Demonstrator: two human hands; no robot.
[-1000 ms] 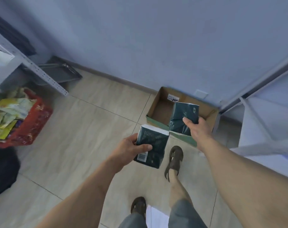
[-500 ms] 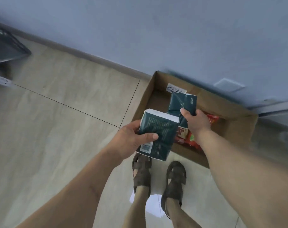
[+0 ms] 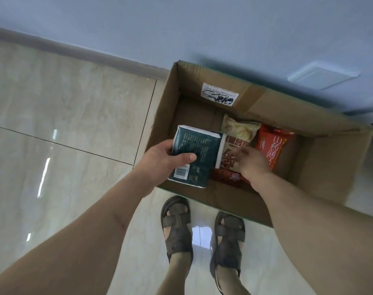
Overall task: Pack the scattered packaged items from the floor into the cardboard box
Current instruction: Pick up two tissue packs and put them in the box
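Observation:
An open cardboard box [image 3: 322, 150] stands on the floor against the wall. My left hand [image 3: 162, 160] grips a dark green pack [image 3: 197, 155] with a barcode, held over the box's near left corner. My right hand [image 3: 252, 161] reaches down inside the box, blurred, its fingers loosely spread over a beige packet with red characters [image 3: 229, 158]; I see nothing in its grip. A white strip shows just right of the dark pack. A beige snack bag [image 3: 238, 129] and a red snack bag [image 3: 274, 145] lie on the box floor.
Glossy beige floor tiles [image 3: 64, 116] spread to the left of the box. My sandalled feet [image 3: 202, 233] stand right at the box's near wall. A blue wall with a white socket plate [image 3: 322, 74] rises behind the box.
I have stepped up to the box. My right hand dropped down into it, and the dark pack it held no longer shows in it. My left hand carried its pack over the box's edge.

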